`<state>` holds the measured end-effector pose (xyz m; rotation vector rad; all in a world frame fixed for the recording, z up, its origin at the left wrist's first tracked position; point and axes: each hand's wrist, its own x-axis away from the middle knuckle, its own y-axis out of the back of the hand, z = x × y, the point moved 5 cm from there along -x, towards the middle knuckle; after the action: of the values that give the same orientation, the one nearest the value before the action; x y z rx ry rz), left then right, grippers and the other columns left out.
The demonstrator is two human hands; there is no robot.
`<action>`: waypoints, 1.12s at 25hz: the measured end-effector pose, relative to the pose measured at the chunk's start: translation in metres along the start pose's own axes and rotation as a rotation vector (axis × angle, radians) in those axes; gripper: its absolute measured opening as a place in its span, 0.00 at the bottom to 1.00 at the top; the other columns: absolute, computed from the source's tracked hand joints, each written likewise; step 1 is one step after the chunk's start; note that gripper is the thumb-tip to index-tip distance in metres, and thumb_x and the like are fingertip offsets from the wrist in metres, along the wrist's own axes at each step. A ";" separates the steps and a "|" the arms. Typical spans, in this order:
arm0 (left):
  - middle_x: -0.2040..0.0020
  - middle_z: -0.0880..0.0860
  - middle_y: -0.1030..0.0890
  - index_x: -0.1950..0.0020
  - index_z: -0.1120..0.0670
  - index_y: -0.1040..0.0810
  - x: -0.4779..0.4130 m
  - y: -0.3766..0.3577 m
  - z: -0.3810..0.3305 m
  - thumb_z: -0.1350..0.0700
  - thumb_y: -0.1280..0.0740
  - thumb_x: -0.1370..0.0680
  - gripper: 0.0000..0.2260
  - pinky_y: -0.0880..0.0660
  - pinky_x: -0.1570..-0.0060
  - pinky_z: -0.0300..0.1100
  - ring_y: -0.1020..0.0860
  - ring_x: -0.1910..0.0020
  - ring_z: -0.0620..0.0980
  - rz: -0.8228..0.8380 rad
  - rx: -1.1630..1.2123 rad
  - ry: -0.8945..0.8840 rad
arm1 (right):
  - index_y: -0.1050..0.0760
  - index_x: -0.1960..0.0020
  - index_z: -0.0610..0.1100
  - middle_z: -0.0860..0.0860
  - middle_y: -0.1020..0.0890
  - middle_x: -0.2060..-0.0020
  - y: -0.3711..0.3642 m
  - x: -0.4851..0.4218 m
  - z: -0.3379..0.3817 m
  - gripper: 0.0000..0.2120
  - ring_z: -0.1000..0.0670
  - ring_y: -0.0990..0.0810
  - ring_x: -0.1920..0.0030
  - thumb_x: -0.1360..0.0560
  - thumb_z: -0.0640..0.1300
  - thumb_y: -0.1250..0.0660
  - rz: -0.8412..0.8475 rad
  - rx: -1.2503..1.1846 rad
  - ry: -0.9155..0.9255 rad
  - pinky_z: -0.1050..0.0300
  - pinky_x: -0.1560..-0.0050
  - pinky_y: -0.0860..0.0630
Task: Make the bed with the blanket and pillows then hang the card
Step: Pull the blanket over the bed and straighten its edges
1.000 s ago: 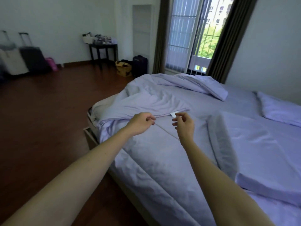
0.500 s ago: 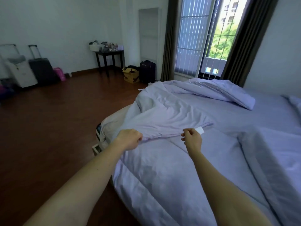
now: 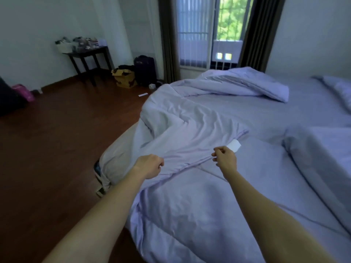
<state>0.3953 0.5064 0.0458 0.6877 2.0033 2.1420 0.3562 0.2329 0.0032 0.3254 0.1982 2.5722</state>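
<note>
A pale lilac blanket [image 3: 191,128] lies rumpled and folded over itself across the foot of the bed [image 3: 311,103]. Its folded edge runs between my hands. My left hand [image 3: 151,166] is shut on that edge near the bed's left corner. My right hand [image 3: 225,158] pinches the same edge further right, beside a small white tag [image 3: 234,146] sewn to the blanket. A lilac pillow [image 3: 340,92] lies at the far right by the wall. A second folded lilac layer [image 3: 319,149] sits at the right. No card is identifiable.
Dark wooden floor [image 3: 62,141] spreads to the left of the bed. A dark side table [image 3: 89,57] with clutter stands at the back wall, with a cardboard box [image 3: 125,77] and dark suitcase [image 3: 145,70] beside it. A white strip of paper [image 3: 142,95] lies on the floor. The window [image 3: 209,31] has dark curtains.
My hands have spread apart along the blanket's edge, the left sliding toward the bed's corner. The view has swung left and down, pushing the pillows toward the right edge.
</note>
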 end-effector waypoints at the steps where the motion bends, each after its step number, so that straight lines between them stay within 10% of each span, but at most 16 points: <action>1: 0.33 0.51 0.25 0.36 0.47 0.25 -0.018 -0.005 -0.002 0.56 0.42 0.22 0.16 0.28 0.41 0.46 0.26 0.35 0.54 0.006 0.009 -0.029 | 0.23 0.51 0.44 0.49 0.18 0.61 0.002 -0.005 -0.015 0.08 0.51 0.21 0.65 0.24 0.40 0.41 -0.026 0.005 -0.036 0.54 0.58 0.26; 8: 0.28 0.53 0.33 0.27 0.47 0.35 -0.128 -0.069 -0.021 0.53 0.40 0.22 0.22 0.33 0.33 0.50 0.30 0.31 0.56 0.224 -0.136 -0.459 | 0.25 0.52 0.42 0.46 0.20 0.59 -0.046 0.000 -0.117 0.05 0.49 0.22 0.66 0.23 0.41 0.40 -0.127 -0.084 -0.401 0.58 0.65 0.27; 13: 0.28 0.58 0.34 0.26 0.49 0.34 -0.188 -0.095 -0.007 0.49 0.42 0.20 0.21 0.33 0.32 0.50 0.29 0.32 0.59 0.336 -0.179 -0.633 | 0.26 0.46 0.43 0.48 0.21 0.58 -0.187 0.042 -0.138 0.06 0.53 0.20 0.64 0.23 0.41 0.37 0.397 -0.276 -0.616 0.61 0.67 0.25; 20: 0.21 0.53 0.51 0.25 0.42 0.39 -0.192 -0.122 -0.027 0.40 0.36 0.25 0.29 0.44 0.27 0.58 0.48 0.23 0.56 0.145 -0.384 -0.972 | 0.35 0.30 0.44 0.48 0.28 0.34 -0.303 0.055 -0.111 0.30 0.52 0.30 0.33 0.30 0.36 0.30 0.033 -0.274 -0.231 0.57 0.32 0.31; 24: 0.20 0.52 0.58 0.22 0.53 0.43 -0.210 -0.127 -0.035 0.53 0.47 0.17 0.23 0.52 0.27 0.61 0.55 0.21 0.57 -0.057 -0.618 -0.901 | 0.32 0.31 0.42 0.46 0.25 0.34 -0.300 0.063 -0.092 0.31 0.49 0.27 0.35 0.34 0.42 0.31 0.205 -0.064 -0.233 0.54 0.36 0.30; 28: 0.20 0.52 0.56 0.24 0.54 0.39 -0.244 -0.069 -0.009 0.61 0.48 0.18 0.21 0.38 0.32 0.54 0.40 0.27 0.59 -0.232 -0.579 -0.767 | 0.31 0.31 0.45 0.46 0.24 0.35 -0.318 0.082 -0.064 0.25 0.50 0.26 0.40 0.28 0.38 0.33 0.406 0.097 -0.221 0.59 0.43 0.31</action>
<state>0.5935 0.4094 -0.0796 0.9168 0.9635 1.7804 0.4276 0.5399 -0.1080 0.7497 0.1914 2.8990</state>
